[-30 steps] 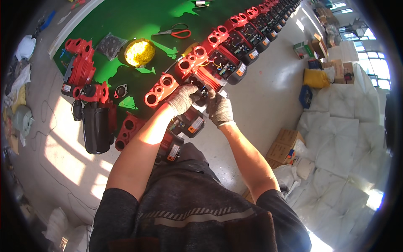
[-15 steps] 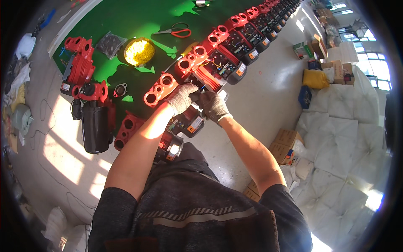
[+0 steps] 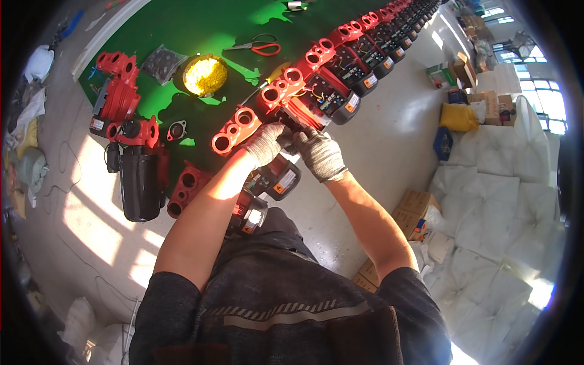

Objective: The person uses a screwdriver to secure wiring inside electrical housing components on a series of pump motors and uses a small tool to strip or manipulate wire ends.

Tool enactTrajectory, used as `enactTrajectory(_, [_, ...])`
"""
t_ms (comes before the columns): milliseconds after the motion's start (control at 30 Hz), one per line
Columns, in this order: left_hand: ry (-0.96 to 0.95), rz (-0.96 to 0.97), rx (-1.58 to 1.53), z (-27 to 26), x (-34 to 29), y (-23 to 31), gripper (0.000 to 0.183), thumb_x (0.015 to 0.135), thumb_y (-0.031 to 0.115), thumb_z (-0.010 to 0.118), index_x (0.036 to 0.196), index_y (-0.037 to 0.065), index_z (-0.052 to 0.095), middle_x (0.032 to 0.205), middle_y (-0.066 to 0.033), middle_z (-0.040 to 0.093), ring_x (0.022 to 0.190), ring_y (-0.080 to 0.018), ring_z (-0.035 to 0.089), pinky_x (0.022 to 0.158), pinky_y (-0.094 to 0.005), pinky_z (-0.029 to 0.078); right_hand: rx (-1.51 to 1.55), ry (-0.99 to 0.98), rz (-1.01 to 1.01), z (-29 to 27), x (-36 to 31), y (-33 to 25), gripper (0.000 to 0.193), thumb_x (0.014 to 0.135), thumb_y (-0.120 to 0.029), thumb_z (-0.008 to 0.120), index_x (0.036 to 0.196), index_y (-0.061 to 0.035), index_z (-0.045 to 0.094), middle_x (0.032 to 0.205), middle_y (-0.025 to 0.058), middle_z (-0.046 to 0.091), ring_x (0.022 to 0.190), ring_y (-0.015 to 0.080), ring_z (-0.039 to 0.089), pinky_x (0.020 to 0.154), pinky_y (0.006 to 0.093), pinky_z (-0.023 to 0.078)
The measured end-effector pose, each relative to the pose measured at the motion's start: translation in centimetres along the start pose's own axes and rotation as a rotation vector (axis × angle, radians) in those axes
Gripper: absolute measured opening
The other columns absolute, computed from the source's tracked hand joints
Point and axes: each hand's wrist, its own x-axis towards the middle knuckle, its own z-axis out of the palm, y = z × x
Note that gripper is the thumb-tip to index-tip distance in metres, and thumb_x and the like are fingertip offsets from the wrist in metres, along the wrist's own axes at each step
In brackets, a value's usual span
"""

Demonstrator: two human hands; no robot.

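Both my hands wear grey knit gloves and meet over the dark end of a red pump (image 3: 281,89) in the near part of a long row. My left hand (image 3: 266,145) has its fingers curled in at that end, next to the red finned body (image 3: 302,113). Bent and closed together, the fingers of my right hand (image 3: 320,157) sit just right of the left ones. Whatever is between the fingertips is hidden. Left of my left hand lies another red pump flange (image 3: 235,131); its black box with exposed wiring (image 3: 281,177) shows below my wrists.
The green tabletop (image 3: 243,24) bears a bowl of yellow small parts (image 3: 205,75), red-handled scissors (image 3: 258,47), a bag of dark parts (image 3: 163,64) and a loose oval flange (image 3: 177,130). A pump with a black cylinder (image 3: 140,185) stands left. Cardboard boxes (image 3: 415,207) are at right.
My right hand has turned slightly, its back now showing more, and shifted a little right. The left hand stays nearly in place. The whole view has shifted slightly.
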Motion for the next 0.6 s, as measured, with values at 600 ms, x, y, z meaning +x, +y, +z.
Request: enactTrajectory(600, [0.165,0.281,0.664,0.7,-0.4,0.5,0.016,0.092,0.005,0.061,0.107,0.006,0.065,0.09,-0.0122,0.069,0.083,-0.0227,0.068,0.074,-0.0361,0.054,-0.195,0.057,-0.29,-1.8,3.9,2.4,0.025,0.089,-0.018,0.063,0.112,-0.0083,0.066,0.093,0.0155,0.067,0.085,0.0373,0.066,0.072,0.047,0.055])
